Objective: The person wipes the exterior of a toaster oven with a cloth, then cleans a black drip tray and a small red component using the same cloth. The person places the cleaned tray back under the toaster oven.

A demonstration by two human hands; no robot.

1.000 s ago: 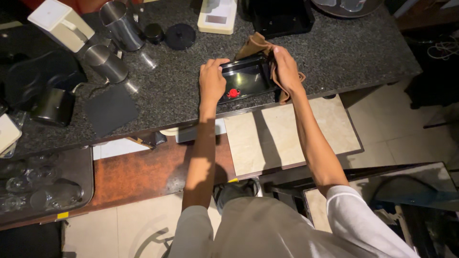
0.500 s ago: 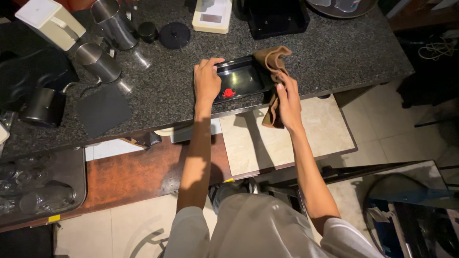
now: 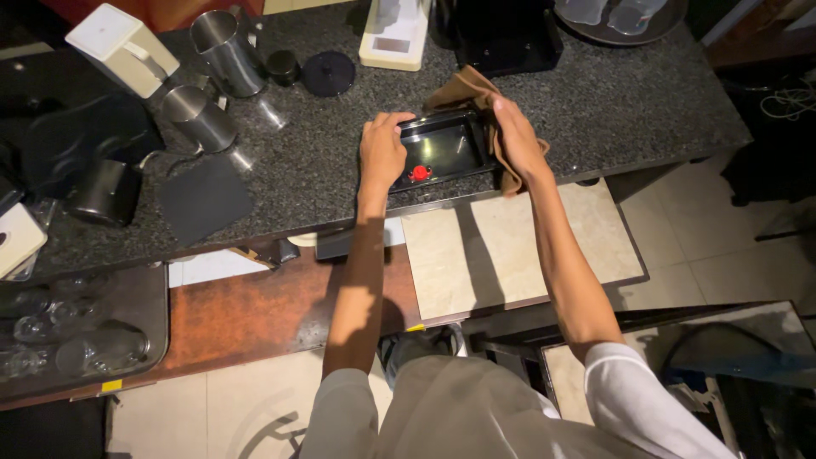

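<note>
A shallow glossy black tray (image 3: 446,146) with a small red knob (image 3: 419,172) at its front lies on the dark granite counter (image 3: 612,98). My left hand (image 3: 382,153) grips the tray's left end, fingers curled over the rim. My right hand (image 3: 517,140) presses a brown cloth (image 3: 463,85) against the tray's right end. Part of the cloth hangs below my palm.
Two steel jugs (image 3: 225,51) (image 3: 197,117), a white box (image 3: 123,47), round black lids (image 3: 327,72), a black mat (image 3: 204,197) and dark machine parts (image 3: 81,144) sit at left. A white scale (image 3: 393,34) and black bin (image 3: 506,34) stand behind. Glasses fill a lower tray (image 3: 153,293).
My right hand with the cloth came back up from the counter's front edge onto the tray's right end. My left hand stayed on the tray's left end.
</note>
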